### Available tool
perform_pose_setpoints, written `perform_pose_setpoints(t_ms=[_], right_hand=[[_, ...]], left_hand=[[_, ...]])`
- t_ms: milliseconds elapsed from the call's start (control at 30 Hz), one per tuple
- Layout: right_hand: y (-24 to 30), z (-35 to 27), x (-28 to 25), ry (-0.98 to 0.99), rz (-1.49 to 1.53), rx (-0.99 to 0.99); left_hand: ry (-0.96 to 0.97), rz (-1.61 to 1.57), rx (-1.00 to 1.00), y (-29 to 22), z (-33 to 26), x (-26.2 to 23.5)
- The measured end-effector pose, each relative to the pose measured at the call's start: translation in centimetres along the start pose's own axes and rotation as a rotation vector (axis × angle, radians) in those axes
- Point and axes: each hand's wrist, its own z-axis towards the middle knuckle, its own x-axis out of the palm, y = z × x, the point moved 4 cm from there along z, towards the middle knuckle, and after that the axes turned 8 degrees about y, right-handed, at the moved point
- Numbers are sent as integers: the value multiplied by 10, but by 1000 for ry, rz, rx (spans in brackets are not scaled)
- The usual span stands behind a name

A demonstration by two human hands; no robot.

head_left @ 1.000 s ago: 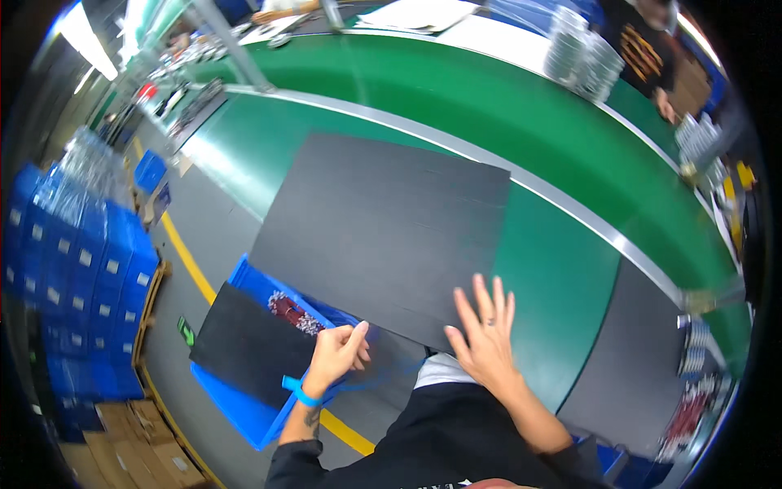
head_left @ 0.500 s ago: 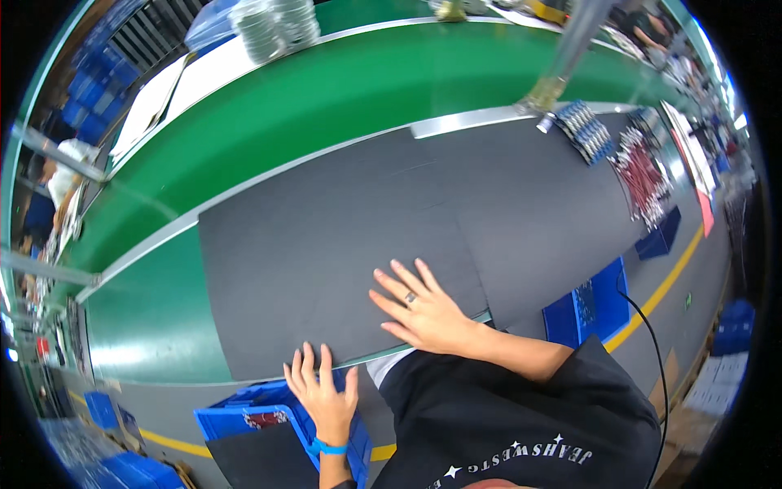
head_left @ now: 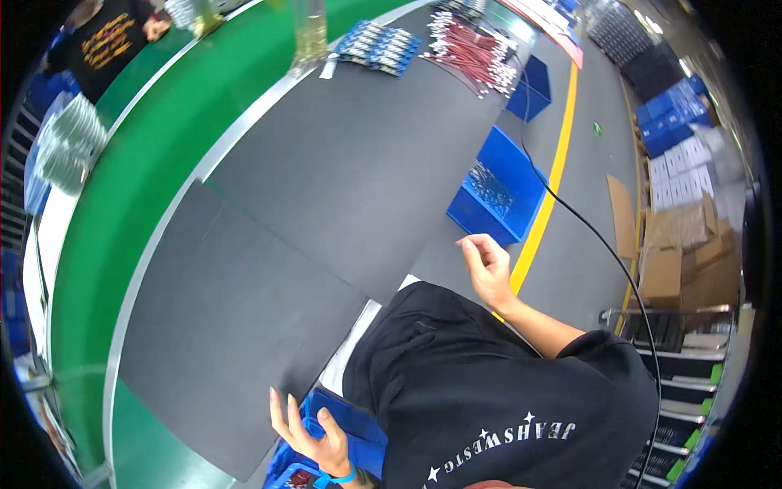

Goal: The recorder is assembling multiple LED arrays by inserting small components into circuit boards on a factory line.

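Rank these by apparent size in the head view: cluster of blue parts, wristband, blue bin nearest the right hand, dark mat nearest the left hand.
1. Dark mat
2. Blue bin
3. Cluster of blue parts, farther off, so it looks reduced
4. Wristband, partly hidden

White boxes (head_left: 683, 175) (stacked) stand near brown cardboard boxes (head_left: 661, 273) beyond a yellow floor line (head_left: 561, 151)
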Motion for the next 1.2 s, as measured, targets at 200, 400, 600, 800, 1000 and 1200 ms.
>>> perform_pose_setpoints(t_ms=[200, 400, 600, 800, 1000, 1200], right_hand=[[-108, 10, -16, 24, 129, 373], [-251, 43, -74, -158, 97, 507], [-374, 118, -197, -516, -113, 569], [-522, 229, -263, -439, -446, 670], [-668, 319, -262, -282, -510, 769], [-718, 414, -252, -165, -629, 702]], left_hand=[[192, -11, 211, -28, 48, 10], [499, 46, 279, -89, 117, 29], [713, 205, 347, -179, 193, 123], [500, 366, 309, -244, 246, 263], [475, 638, 242, -253, 265, 377], [393, 607, 168, -253, 273, 423]])
